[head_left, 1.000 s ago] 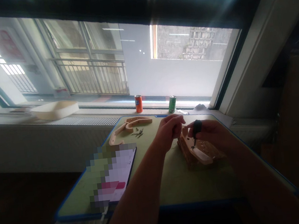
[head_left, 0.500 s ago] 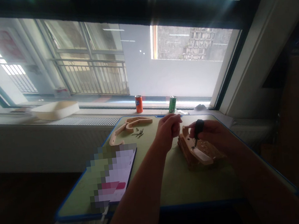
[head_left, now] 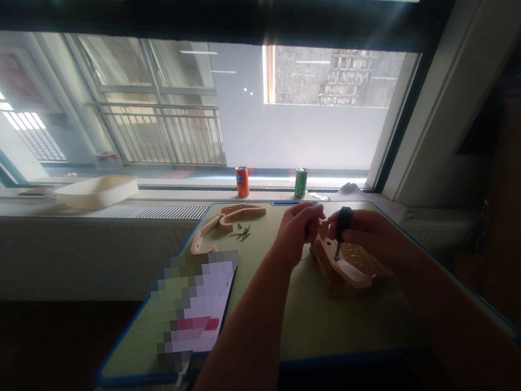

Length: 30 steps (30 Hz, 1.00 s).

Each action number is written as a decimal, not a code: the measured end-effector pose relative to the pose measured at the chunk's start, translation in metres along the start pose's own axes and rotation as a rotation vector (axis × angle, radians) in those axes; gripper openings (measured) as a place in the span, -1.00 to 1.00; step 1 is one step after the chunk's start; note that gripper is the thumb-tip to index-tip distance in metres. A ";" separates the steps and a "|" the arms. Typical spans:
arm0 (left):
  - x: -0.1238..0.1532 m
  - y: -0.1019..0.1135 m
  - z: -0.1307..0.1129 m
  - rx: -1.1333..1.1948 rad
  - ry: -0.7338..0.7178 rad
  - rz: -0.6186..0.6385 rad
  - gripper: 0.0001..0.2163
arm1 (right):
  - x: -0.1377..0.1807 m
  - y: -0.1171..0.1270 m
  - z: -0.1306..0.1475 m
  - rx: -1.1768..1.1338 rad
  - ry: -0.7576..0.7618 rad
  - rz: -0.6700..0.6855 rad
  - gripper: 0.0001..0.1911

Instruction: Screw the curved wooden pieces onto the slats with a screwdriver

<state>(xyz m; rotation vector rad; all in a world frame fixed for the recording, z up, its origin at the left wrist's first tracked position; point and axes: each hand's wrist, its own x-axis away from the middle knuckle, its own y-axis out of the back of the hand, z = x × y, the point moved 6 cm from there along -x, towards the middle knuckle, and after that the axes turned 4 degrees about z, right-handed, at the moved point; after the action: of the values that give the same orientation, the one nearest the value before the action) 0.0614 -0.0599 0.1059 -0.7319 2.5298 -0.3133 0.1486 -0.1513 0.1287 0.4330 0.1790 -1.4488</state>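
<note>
My right hand (head_left: pixel 368 228) is closed around a screwdriver (head_left: pixel 345 218) with a black handle. The shaft slants down, its tip at a hole in a curved wooden piece (head_left: pixel 351 272). That piece lies on a brown block or box (head_left: pixel 325 269); several small shiny bits show beside it, partly under my right hand. My left hand (head_left: pixel 302 225) is closed, fingers curled, beside the far end of the wooden piece. Whatever its fingertips may pinch is hidden. Further left lie more curved wooden pieces (head_left: pixel 206 233) and several loose screws (head_left: pixel 243 232).
A tablet-like device (head_left: pixel 220 294), partly blurred out, lies on the left of the green table (head_left: pixel 304 335) with a blue edge. On the windowsill stand an orange can (head_left: pixel 242 182), a green can (head_left: pixel 301 182) and a cream tray (head_left: pixel 100 192). The window rises behind.
My left hand has moved slightly right and down, closer to my right hand and the wooden piece. The screwdriver has shifted a little to the left, its tip still at the piece.
</note>
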 end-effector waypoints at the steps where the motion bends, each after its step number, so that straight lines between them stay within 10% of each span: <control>1: 0.000 0.000 0.000 -0.004 0.004 0.001 -0.82 | 0.000 0.001 0.001 0.005 0.007 -0.016 -0.72; 30: -0.003 0.003 0.008 -0.177 0.051 -0.022 -0.97 | -0.004 0.004 0.003 -0.018 -0.012 -0.092 -0.75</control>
<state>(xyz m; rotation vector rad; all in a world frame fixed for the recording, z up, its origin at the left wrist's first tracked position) 0.0664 -0.0564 0.0994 -0.8281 2.6235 -0.1179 0.1511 -0.1488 0.1339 0.4058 0.2044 -1.5383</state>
